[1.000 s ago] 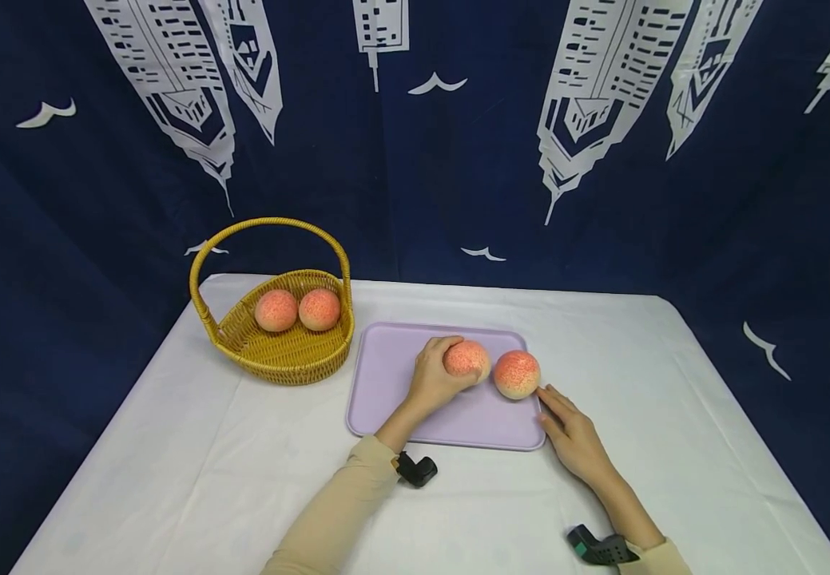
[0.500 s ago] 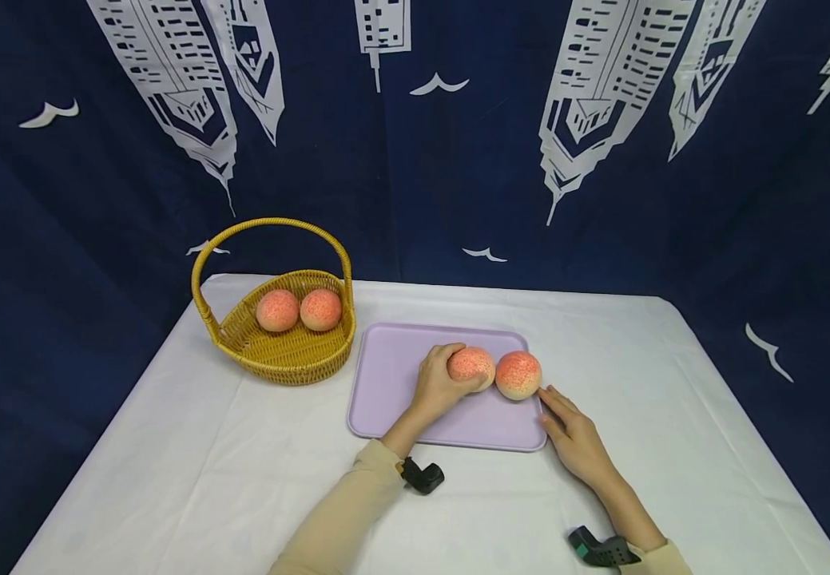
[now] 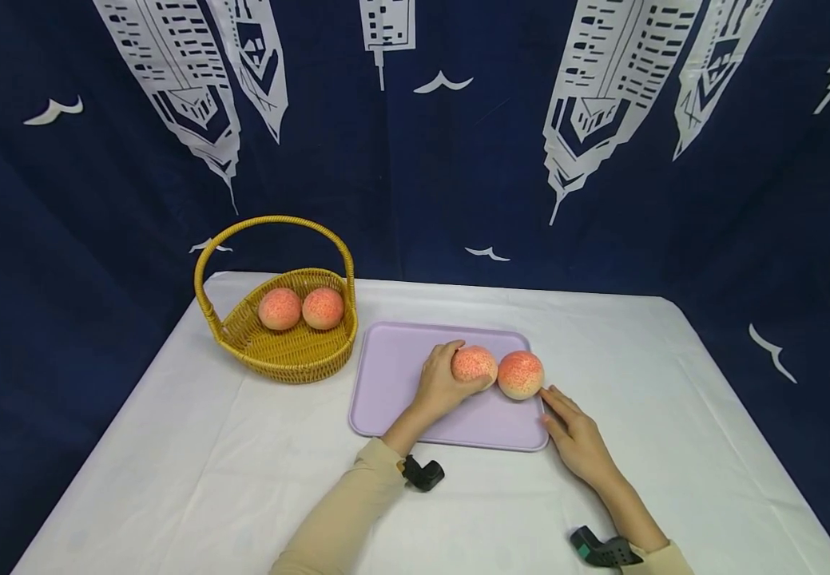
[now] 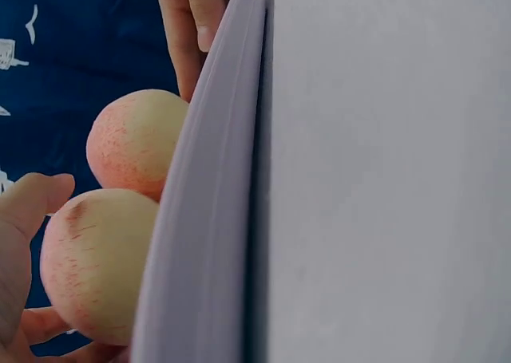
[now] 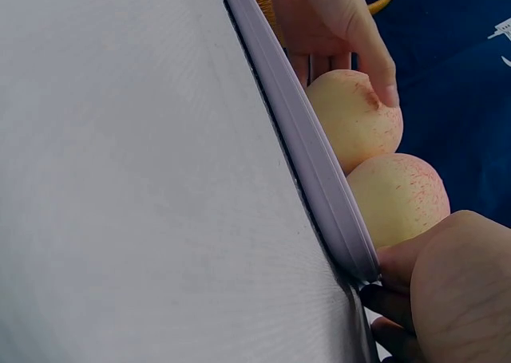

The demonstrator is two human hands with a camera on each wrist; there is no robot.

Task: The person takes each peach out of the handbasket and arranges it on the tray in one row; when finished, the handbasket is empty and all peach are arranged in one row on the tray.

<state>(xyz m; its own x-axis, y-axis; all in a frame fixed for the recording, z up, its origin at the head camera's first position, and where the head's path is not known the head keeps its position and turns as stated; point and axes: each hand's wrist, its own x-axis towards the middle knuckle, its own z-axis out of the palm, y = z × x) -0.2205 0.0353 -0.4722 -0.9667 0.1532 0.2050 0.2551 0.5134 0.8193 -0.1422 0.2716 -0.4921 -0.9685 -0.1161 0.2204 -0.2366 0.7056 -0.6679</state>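
Gripping a peach (image 3: 474, 364) on the lilac tray (image 3: 393, 383) in the head view: left hand (image 3: 439, 385), fingers curled round the fruit. Touching it on the right, a second peach (image 3: 520, 374) near the tray's right edge. Right hand (image 3: 578, 438) flat on the white tabletop (image 3: 192, 471) beside the tray's corner, fingers straight, released, tips just beside the second peach. Behind left, wicker basket (image 3: 292, 347) holding two more peaches (image 3: 280, 309).

Left wrist: tray rim (image 4: 207, 211) edge-on, held peach (image 4: 96, 263) against the thumb, second peach (image 4: 132, 144) beyond.

Right wrist: both peaches (image 5: 355, 120) behind the tray rim (image 5: 307, 151), right hand (image 5: 447, 291) at the corner.
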